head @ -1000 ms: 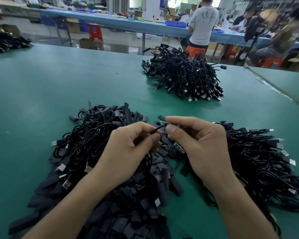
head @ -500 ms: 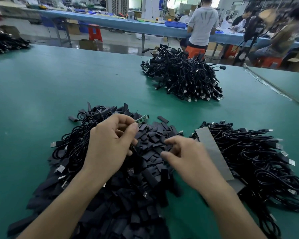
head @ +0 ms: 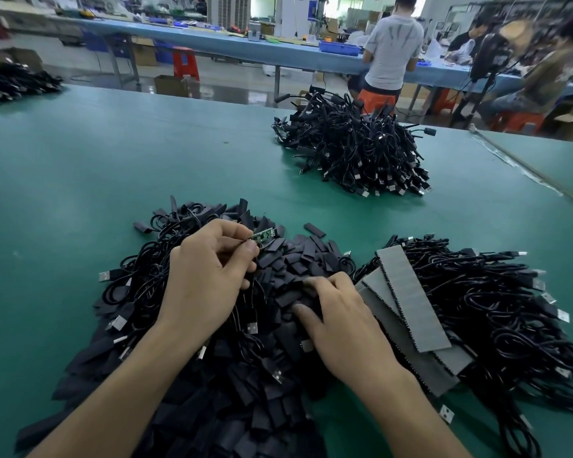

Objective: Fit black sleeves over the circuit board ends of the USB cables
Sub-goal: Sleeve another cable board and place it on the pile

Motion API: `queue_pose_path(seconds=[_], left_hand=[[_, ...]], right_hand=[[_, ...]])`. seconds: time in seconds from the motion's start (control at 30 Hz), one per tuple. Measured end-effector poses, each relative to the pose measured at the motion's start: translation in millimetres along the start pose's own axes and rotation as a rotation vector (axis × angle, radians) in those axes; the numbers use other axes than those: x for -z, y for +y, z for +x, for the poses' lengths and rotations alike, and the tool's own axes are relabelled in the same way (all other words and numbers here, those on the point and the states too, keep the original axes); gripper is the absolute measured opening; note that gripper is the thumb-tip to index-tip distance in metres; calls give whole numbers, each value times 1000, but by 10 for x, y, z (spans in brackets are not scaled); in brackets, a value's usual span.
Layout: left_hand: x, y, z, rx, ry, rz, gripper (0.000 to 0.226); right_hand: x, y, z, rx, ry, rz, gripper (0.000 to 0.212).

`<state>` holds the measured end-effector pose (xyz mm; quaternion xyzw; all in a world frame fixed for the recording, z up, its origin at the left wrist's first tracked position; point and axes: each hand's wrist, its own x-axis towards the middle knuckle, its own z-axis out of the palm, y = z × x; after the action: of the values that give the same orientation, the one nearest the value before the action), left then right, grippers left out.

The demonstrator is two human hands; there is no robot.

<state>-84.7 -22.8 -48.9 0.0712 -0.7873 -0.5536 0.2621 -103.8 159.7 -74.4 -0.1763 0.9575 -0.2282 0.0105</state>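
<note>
My left hand (head: 205, 279) pinches a USB cable just behind its small green circuit board (head: 263, 235), which sticks out to the right above a heap of loose black sleeves (head: 298, 259). My right hand (head: 334, 312) lies lower on that heap, fingers curled down into the sleeves; whether it grips one I cannot tell. Black USB cables (head: 139, 279) with silver plugs lie tangled under and left of my left hand. Another tangle of cables (head: 497, 305) lies to the right.
Grey strips (head: 407, 299) with toothed edges lie between my right hand and the right-hand cables. A big pile of cables (head: 354, 150) sits farther back on the green table (head: 80, 180). People work at a blue bench (head: 232, 47) beyond.
My hands have parted. The left hand kept the cable and board and rose slightly left; the right hand dropped onto the sleeve heap, uncovering the grey strips.
</note>
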Motion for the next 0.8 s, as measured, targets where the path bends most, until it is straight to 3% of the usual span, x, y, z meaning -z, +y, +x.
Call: queue_pose_path(seconds=[0.1, 0.2, 0.37, 0.5, 0.67, 0.8], left_hand=[[3, 2, -2, 1, -3, 2, 14], [0, 1, -7, 2, -5, 9, 14], [-10, 10, -30, -3, -9, 13, 14], [-12, 19, -31, -1, -10, 10, 13], [-1, 21, -25, -1, -13, 12, 14], [4, 23, -26, -1, -16, 14, 14]], right_hand=[[-20, 31, -9, 2, -22, -58, 58], [-4, 28, -7, 53, -83, -78, 48], [59, 3, 9, 77, -41, -26, 34], [41, -12, -21, 60, -29, -11, 41], [85, -6, -28, 26, -68, -96, 64], [139, -2, -41, 13, -39, -113, 60]])
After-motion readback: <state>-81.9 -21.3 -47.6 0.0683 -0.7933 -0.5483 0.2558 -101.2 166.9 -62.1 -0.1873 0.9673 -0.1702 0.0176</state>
